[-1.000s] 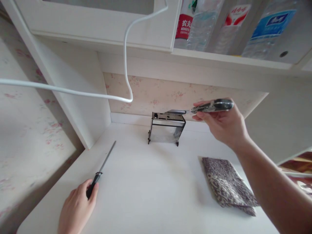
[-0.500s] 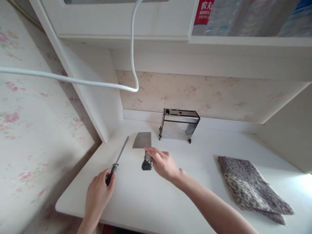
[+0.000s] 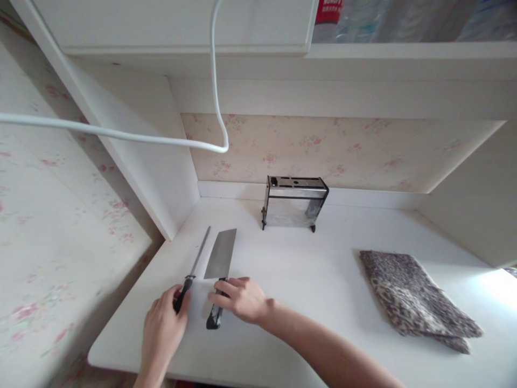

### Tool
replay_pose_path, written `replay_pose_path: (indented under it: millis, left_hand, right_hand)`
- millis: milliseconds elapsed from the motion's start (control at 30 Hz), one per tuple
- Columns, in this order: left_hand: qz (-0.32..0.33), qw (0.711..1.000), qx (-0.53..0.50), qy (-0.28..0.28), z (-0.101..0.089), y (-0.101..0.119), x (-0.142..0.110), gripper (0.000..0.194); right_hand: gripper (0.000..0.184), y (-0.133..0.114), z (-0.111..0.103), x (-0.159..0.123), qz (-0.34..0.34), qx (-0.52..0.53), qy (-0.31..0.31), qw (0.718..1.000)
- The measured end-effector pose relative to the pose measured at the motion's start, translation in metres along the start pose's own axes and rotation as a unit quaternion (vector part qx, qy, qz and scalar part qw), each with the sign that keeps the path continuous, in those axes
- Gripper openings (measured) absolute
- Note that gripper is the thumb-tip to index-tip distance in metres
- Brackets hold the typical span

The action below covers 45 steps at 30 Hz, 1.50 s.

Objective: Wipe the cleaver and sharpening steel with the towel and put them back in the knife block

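Note:
My left hand (image 3: 165,322) is wrapped round the black handle of a sharpening steel (image 3: 200,254), whose thin grey rod points away from me over the white table. To its right is a cleaver (image 3: 222,253) with a broad grey blade, lying flat or nearly so, blade pointing away. My right hand (image 3: 241,299) grips the front part of its black handle from the right, and the butt of the handle sticks out toward me. Steel and blade run almost side by side, with a narrow gap between them.
A metal-and-clear knife block (image 3: 296,202) stands near the back wall. A folded grey-brown cloth (image 3: 416,299) lies at the right. A white cable (image 3: 153,139) hangs across the upper left, under a cabinet (image 3: 181,27). The white table (image 3: 299,302) ends at a rounded front-left corner.
My right hand has brought the cleaver nearer to me and to the left, turning its blade to lie alongside the steel. My left hand keeps its hold almost in place.

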State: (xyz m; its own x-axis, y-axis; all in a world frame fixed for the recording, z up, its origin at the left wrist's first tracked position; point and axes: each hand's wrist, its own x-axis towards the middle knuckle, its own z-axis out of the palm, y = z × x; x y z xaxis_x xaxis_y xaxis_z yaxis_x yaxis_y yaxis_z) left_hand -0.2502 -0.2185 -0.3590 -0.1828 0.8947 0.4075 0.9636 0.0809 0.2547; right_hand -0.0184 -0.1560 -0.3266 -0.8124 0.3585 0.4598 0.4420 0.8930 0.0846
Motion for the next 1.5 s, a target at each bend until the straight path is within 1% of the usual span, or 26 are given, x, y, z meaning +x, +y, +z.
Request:
replay_pose_path:
  millis: [67, 133, 200, 467, 633, 900, 1000, 1067, 1133, 1200, 1233, 1300, 1367, 1433, 1500]
  left_hand:
    - [-0.003, 1.0, -0.002, -0.002, 0.001, -0.002, -0.001, 0.033]
    - [-0.006, 1.0, -0.004, -0.005, 0.002, -0.003, -0.001, 0.033]
    - [-0.004, 1.0, -0.005, -0.009, 0.003, -0.003, -0.001, 0.033]
    - [0.006, 1.0, -0.001, 0.007, 0.001, -0.001, -0.001, 0.034]
    - [0.004, 1.0, 0.003, 0.008, 0.001, -0.001, -0.001, 0.034]
    - [-0.019, 1.0, -0.01, -0.006, 0.003, -0.002, -0.002, 0.035]
    - [-0.026, 0.998, -0.049, 0.005, 0.004, -0.005, -0.001, 0.038]
    - [-0.036, 0.996, -0.071, 0.029, 0.003, -0.006, 0.001, 0.039]
    - [-0.045, 0.995, -0.07, 0.063, -0.002, -0.003, 0.006, 0.038]
    - [-0.036, 0.993, -0.075, 0.088, -0.012, 0.009, 0.016, 0.038]
    - [-0.024, 0.992, -0.09, 0.088, -0.018, 0.019, 0.024, 0.037]
    - [0.002, 0.987, -0.145, 0.069, -0.029, 0.048, 0.043, 0.037]
    - [0.022, 0.978, -0.204, 0.039, -0.036, 0.084, 0.069, 0.039]
    - [0.06, 0.963, -0.262, -0.014, -0.034, 0.123, 0.098, 0.041]
    - [0.084, 0.948, -0.301, -0.06, -0.021, 0.158, 0.129, 0.046]
  right_hand:
    - [0.018, -0.004, 0.001, 0.001, -0.005, -0.004, -0.018, 1.0]
    - [0.014, -0.005, 0.001, 0.002, 0.001, -0.005, -0.035, 0.999]
    - [0.015, -0.006, 0.0, 0.001, 0.01, -0.002, -0.046, 0.999]
    - [0.02, -0.004, -0.001, -0.003, 0.024, 0.027, -0.053, 0.998]
    - [0.018, -0.003, -0.001, -0.004, 0.025, 0.053, -0.066, 0.996]
    - [0.01, -0.009, -0.005, 0.003, 0.056, 0.071, -0.092, 0.992]
    - [0.007, -0.012, -0.006, 0.004, 0.065, 0.075, -0.09, 0.991]
    - [0.008, -0.013, -0.006, 0.004, 0.071, 0.074, -0.081, 0.991]
    - [0.012, -0.014, -0.006, 0.003, 0.081, 0.073, -0.072, 0.991]
    - [0.016, -0.014, -0.005, 0.002, 0.086, 0.071, -0.066, 0.992]
    - [0.018, -0.014, -0.005, 0.002, 0.085, 0.07, -0.064, 0.992]
    - [0.017, -0.014, -0.004, 0.001, 0.082, 0.065, -0.064, 0.992]
    - [0.014, -0.013, -0.003, 0.0, 0.083, 0.059, -0.067, 0.993]
    - [0.012, -0.012, -0.002, 0.0, 0.085, 0.059, -0.071, 0.992]
    - [0.011, -0.013, -0.003, 0.001, 0.087, 0.06, -0.071, 0.992]
